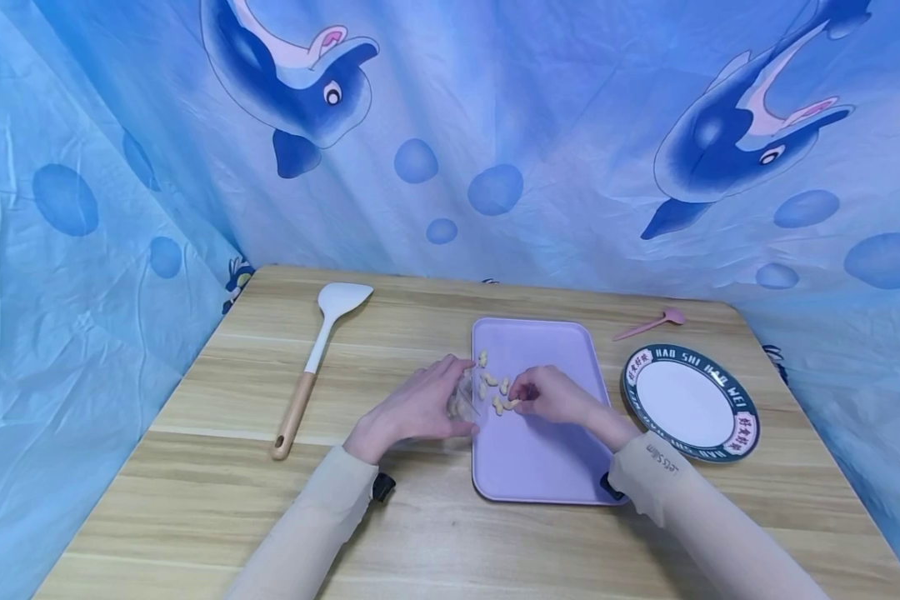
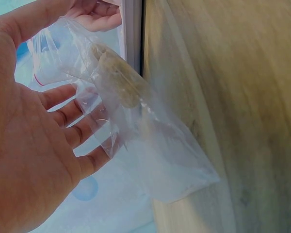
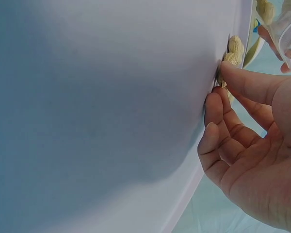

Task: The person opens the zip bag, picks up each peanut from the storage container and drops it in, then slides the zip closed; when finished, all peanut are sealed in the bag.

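Note:
My left hand (image 1: pixel 420 402) holds a clear plastic zip bag (image 2: pixel 160 150) at the left edge of a purple tray (image 1: pixel 528 467). Inside the bag, a peanut in its shell (image 2: pixel 120 80) shows through the film in the left wrist view. Over the tray, my right hand (image 1: pixel 558 395) pinches a peanut (image 1: pixel 512 405) between thumb and fingertips, low at the tray's surface. Another peanut (image 3: pixel 235 44) lies just beyond those fingertips in the right wrist view. Several more peanuts (image 1: pixel 491 379) are scattered along the tray's left side, between the two hands.
Left of the tray lies a white spatula (image 1: pixel 322 333) with a wooden handle. A plate (image 1: pixel 682 400) with a dark green patterned rim stands to the right, and a small pink spoon (image 1: pixel 672 316) lies behind it. Blue dolphin-print cloth (image 1: pixel 450 108) hangs behind the wooden table (image 1: pixel 435 542).

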